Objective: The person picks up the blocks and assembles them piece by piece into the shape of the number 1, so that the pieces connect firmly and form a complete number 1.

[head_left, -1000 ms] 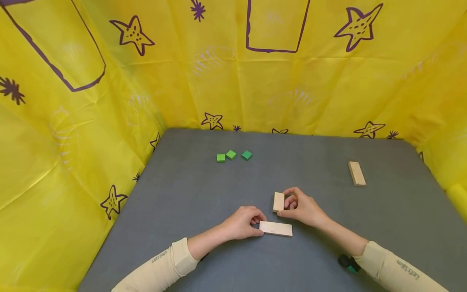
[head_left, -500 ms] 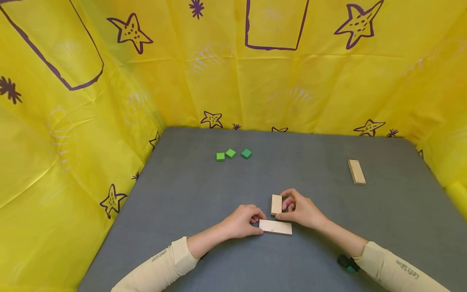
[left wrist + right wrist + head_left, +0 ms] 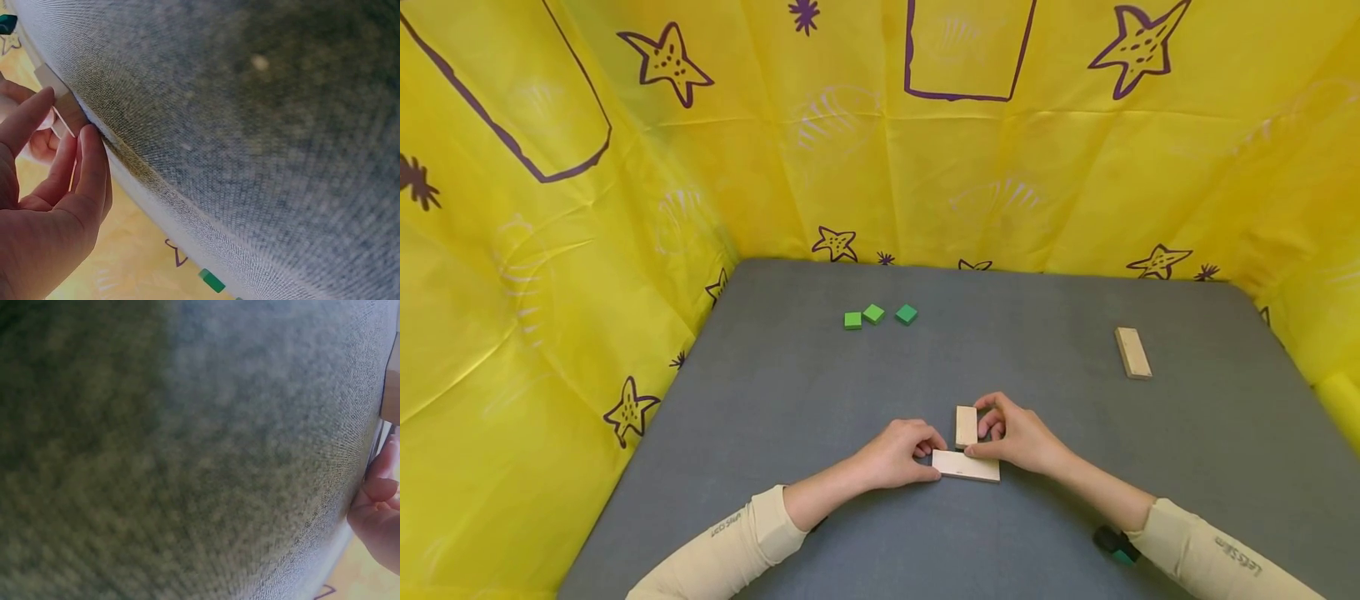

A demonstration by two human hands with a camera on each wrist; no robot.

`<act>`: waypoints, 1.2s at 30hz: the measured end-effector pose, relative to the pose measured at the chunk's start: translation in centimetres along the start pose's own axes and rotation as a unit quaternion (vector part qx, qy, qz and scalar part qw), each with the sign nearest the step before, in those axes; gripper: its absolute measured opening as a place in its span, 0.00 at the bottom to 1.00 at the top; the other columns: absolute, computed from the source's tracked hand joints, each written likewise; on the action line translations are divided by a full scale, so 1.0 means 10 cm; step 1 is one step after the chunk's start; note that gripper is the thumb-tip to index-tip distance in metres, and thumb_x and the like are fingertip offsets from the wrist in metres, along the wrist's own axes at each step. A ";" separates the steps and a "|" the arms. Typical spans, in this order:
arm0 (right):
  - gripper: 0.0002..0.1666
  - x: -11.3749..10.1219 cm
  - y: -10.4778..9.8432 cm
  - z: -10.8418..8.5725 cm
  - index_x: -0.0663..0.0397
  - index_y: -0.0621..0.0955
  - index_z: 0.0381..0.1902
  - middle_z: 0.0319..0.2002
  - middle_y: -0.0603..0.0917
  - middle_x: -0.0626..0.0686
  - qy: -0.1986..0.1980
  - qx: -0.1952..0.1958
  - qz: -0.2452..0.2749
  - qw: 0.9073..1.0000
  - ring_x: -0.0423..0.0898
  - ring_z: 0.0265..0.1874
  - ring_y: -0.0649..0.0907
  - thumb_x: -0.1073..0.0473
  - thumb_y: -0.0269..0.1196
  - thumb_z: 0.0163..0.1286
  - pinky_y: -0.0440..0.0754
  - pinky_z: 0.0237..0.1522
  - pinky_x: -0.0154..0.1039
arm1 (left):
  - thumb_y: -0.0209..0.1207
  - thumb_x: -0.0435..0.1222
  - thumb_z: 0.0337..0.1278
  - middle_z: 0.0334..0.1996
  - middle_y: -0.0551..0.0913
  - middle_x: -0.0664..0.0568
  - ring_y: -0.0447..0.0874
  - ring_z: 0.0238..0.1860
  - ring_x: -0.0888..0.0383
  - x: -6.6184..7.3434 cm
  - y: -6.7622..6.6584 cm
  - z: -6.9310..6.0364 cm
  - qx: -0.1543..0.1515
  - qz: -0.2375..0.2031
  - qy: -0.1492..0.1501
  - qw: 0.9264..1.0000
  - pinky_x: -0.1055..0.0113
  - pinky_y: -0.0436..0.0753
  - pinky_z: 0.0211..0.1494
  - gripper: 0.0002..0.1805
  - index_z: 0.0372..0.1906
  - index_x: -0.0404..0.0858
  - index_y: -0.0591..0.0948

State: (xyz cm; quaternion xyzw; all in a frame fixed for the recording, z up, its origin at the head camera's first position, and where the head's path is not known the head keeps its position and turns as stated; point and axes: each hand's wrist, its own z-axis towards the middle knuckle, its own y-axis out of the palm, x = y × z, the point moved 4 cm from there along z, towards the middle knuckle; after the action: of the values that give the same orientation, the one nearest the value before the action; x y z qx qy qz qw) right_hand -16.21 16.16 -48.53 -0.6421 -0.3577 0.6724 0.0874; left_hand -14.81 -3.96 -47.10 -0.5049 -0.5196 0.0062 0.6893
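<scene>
Lying crosswise in the head view is a flat wooden block [image 3: 970,467], pale and oblong. My left hand [image 3: 898,454] pinches its left end between thumb and fingers; the left wrist view shows those fingers [image 3: 92,165] against the wood. Just beyond it, a second wooden block [image 3: 966,427] points away from me, nearly square to the first. My right hand [image 3: 1018,435] grips this one from the right, index finger at the far end and thumb at the near end. Whether the two blocks touch I cannot tell. In the right wrist view, part of the right hand [image 3: 378,519] shows at the edge.
A third wooden block [image 3: 1132,353] lies at the right on the grey table [image 3: 775,400]. Toward the back are two light green square pieces [image 3: 853,321] and a darker green piece [image 3: 906,314]. Yellow printed cloth [image 3: 955,167] hangs along the back and sides.
My right hand has drawn the second block slightly left and toward me, up to the crosswise block. The left hand stays at its end of the first block.
</scene>
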 end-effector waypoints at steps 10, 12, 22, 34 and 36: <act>0.37 0.00 0.02 -0.01 0.59 0.72 0.52 0.30 0.80 0.46 -0.004 -0.013 0.003 1.000 0.37 0.23 0.74 0.50 0.77 0.51 0.70 0.26 0.31 | 0.72 0.33 0.49 0.35 0.81 0.55 0.77 0.36 0.68 -0.01 0.01 0.00 -0.004 -0.002 -0.014 1.000 0.77 0.77 0.42 0.14 0.43 0.37 0.84; 0.37 0.00 0.02 -0.02 0.60 0.72 0.53 0.30 0.80 0.46 -0.005 -0.015 0.002 1.000 0.37 0.23 0.73 0.50 0.77 0.51 0.69 0.26 0.31 | 0.72 0.33 0.49 0.35 0.81 0.55 0.77 0.36 0.68 -0.01 0.01 0.00 -0.002 -0.002 -0.012 1.000 0.78 0.77 0.42 0.14 0.43 0.37 0.84; 0.36 0.01 0.01 -0.02 0.59 0.72 0.53 0.31 0.80 0.46 -0.011 -0.023 0.002 1.000 0.37 0.23 0.73 0.50 0.76 0.52 0.69 0.25 0.31 | 0.71 0.31 0.48 0.35 0.82 0.52 0.78 0.36 0.65 0.00 0.00 0.00 0.006 -0.001 0.014 1.000 0.76 0.78 0.42 0.14 0.42 0.36 0.84; 0.35 0.00 0.01 -0.02 0.59 0.72 0.52 0.32 0.80 0.46 -0.016 -0.027 0.003 1.000 0.37 0.23 0.74 0.50 0.76 0.53 0.70 0.26 0.31 | 0.71 0.32 0.49 0.35 0.81 0.55 0.77 0.36 0.67 -0.01 0.00 0.00 0.003 -0.001 -0.005 1.000 0.78 0.77 0.42 0.13 0.42 0.37 0.84; 0.35 0.00 0.01 -0.02 0.59 0.72 0.52 0.31 0.80 0.46 -0.016 -0.026 0.003 1.000 0.36 0.24 0.74 0.50 0.76 0.53 0.70 0.26 0.31 | 0.71 0.32 0.49 0.35 0.81 0.55 0.77 0.36 0.67 -0.01 0.00 0.00 0.003 -0.002 -0.008 1.000 0.78 0.77 0.42 0.13 0.42 0.37 0.84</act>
State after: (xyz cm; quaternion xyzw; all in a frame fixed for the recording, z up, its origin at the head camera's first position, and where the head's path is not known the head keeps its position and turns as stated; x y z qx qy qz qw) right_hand -15.95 16.18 -48.60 -0.6342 -0.3748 0.6733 0.0631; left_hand -14.84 -3.98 -47.18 -0.5018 -0.5266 0.0101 0.6861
